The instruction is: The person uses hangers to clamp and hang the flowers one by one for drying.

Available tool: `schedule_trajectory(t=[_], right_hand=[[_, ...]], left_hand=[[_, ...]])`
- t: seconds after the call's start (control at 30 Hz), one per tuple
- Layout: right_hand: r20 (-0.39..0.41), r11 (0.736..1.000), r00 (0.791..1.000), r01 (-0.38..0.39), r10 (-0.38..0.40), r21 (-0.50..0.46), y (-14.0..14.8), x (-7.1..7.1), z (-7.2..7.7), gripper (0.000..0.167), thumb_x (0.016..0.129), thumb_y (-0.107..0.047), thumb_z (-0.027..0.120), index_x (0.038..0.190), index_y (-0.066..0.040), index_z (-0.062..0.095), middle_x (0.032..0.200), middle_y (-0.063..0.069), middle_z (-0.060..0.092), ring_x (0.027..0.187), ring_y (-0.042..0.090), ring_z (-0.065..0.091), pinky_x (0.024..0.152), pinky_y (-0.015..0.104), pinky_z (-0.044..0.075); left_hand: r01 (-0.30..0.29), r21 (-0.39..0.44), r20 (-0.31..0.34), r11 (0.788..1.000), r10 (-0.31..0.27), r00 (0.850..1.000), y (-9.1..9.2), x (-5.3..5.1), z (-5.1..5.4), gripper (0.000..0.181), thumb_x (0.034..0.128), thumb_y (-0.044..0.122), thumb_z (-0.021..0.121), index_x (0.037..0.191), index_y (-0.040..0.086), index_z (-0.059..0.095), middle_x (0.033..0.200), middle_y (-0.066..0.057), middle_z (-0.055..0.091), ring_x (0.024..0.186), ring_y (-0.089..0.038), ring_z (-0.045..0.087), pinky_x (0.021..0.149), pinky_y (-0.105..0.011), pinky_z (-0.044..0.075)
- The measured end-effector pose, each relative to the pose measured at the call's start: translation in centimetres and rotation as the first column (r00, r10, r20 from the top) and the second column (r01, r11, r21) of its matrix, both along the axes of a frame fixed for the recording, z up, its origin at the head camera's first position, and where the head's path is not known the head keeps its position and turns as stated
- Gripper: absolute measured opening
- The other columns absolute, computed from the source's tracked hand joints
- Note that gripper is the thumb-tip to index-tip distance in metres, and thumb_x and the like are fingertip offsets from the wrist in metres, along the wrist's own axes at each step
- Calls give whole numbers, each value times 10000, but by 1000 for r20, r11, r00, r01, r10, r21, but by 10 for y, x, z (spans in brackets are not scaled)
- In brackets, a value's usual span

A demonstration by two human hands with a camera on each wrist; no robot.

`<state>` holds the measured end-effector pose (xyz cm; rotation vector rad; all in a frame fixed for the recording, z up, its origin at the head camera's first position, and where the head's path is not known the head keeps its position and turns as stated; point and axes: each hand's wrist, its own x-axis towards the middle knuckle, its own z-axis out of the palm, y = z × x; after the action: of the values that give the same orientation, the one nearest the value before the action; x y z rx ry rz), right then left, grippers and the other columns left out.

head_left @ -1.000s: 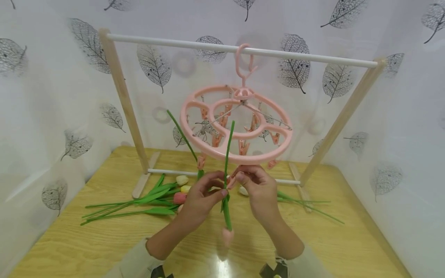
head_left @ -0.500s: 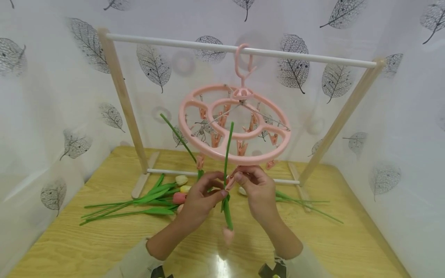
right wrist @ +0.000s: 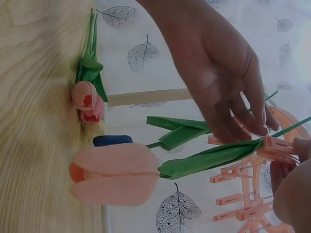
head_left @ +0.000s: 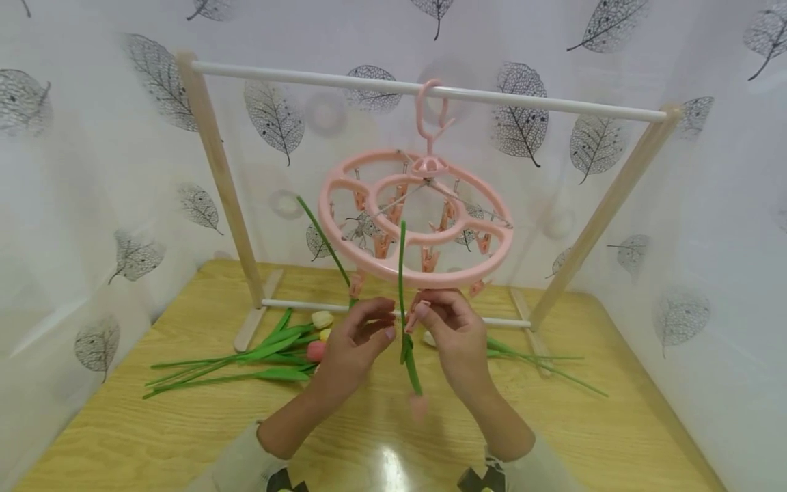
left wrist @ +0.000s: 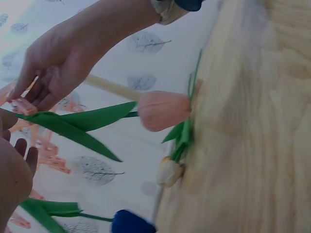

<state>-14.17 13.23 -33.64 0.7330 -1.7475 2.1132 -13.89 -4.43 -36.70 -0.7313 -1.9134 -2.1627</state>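
A pink tulip [right wrist: 116, 174] hangs head down, its green stem [head_left: 402, 273] running up past the front of a round pink clip hanger [head_left: 430, 279]. One clothespin [right wrist: 274, 145] of the hanger sits on that stem, just above the leaves. My right hand [head_left: 458, 338] pinches this clothespin between thumb and fingers. Just left of the stem is my left hand [head_left: 353, 348], fingers loosely curved and apart from it, holding nothing. A blue tulip [left wrist: 130, 222] hangs nearby, its stem in another clothespin [head_left: 356, 283].
The hanger hooks over the white bar [head_left: 277, 75] of a wooden-legged rack [head_left: 215, 164]. Several tulips [head_left: 277, 348] lie on the table [head_left: 184, 437] at left. A white tulip [left wrist: 170, 172] and more stems [head_left: 541, 362] lie at right.
My left fingers have let go of the stem and moved slightly left. The pink tulip's head has swung right and is blurred. My right hand stays at the clothespin.
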Motion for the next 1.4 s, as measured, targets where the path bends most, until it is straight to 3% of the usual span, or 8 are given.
schedule_trajectory(t=[0.07, 0.13, 0.23, 0.5, 0.8, 1.0, 1.23, 1.4], right_hand=[[-17, 1000, 1000, -8, 8, 1, 1, -1, -1, 205, 981, 22, 603, 1130, 155, 557, 1003, 96, 644, 802, 146, 665, 747, 259, 596], [-29, 1000, 1000, -8, 8, 7, 2, -2, -1, 193, 983, 23, 599, 1124, 148, 557, 1000, 117, 637, 810, 158, 663, 753, 259, 597], [-40, 1000, 999, 9, -8, 17, 2, -2, -1, 179, 979, 16, 611, 1115, 127, 575, 996, 141, 636, 815, 177, 662, 755, 265, 600], [-21, 1000, 1000, 18, -18, 25, 4, -2, 2, 214, 980, -11, 624, 1130, 134, 576, 1018, 99, 643, 817, 165, 663, 762, 276, 602], [-10, 1000, 1000, 25, -25, 19, 4, -3, 2, 198, 974, -5, 631, 1123, 116, 583, 1001, 126, 644, 814, 178, 663, 761, 273, 604], [-27, 999, 1000, 15, -14, 30, 4, -5, 0, 196, 976, 20, 615, 1124, 140, 569, 1024, 191, 628, 851, 187, 672, 778, 306, 609], [-79, 986, 994, 88, -77, 142, 9, -5, -3, 235, 948, 49, 637, 1177, 94, 611, 1145, 204, 628, 1081, 207, 664, 958, 310, 561], [12, 977, 993, 112, -116, 181, 27, -3, -7, 284, 946, 23, 655, 1217, 91, 600, 1301, 163, 576, 1174, 178, 634, 965, 273, 550]], left_hand=[[-61, -7, -70, 998, 60, 996, -4, -2, 3, 353, 981, 12, 624, 1327, 60, 569, 1298, -97, 571, 1213, -204, 575, 1028, -278, 513], [-119, -5, -151, 993, 117, 982, -8, -4, 8, 351, 976, -24, 613, 1320, 19, 565, 1285, -110, 579, 1205, -206, 575, 1048, -285, 499], [-165, -3, -203, 986, 161, 966, -14, -6, 18, 365, 982, -26, 600, 1342, 1, 549, 1287, -104, 588, 1198, -216, 577, 1060, -288, 491], [-183, -17, -106, 983, 180, 978, -13, -7, 38, 417, 1024, 121, 593, 1432, 177, 526, 1292, -73, 618, 1181, -211, 619, 1025, -295, 520], [-209, 16, -111, 978, 210, 971, -4, -13, 50, 415, 1024, 137, 598, 1424, 60, 520, 1128, -117, 623, 954, -199, 642, 847, -313, 595], [-217, 56, -113, 974, 222, 968, -3, -18, 49, 364, 1013, 110, 610, 1366, 46, 547, 1048, -108, 602, 860, -187, 617, 763, -265, 583], [-241, 89, -116, 966, 250, 961, -7, -26, 47, 317, 1000, 124, 636, 1313, 127, 585, 1014, -64, 600, 796, -196, 581, 690, -260, 561], [-255, 122, -128, 959, 270, 954, -14, -32, 48, 325, 991, 100, 644, 1309, 66, 586, 992, -79, 597, 780, -192, 583, 665, -240, 559]])
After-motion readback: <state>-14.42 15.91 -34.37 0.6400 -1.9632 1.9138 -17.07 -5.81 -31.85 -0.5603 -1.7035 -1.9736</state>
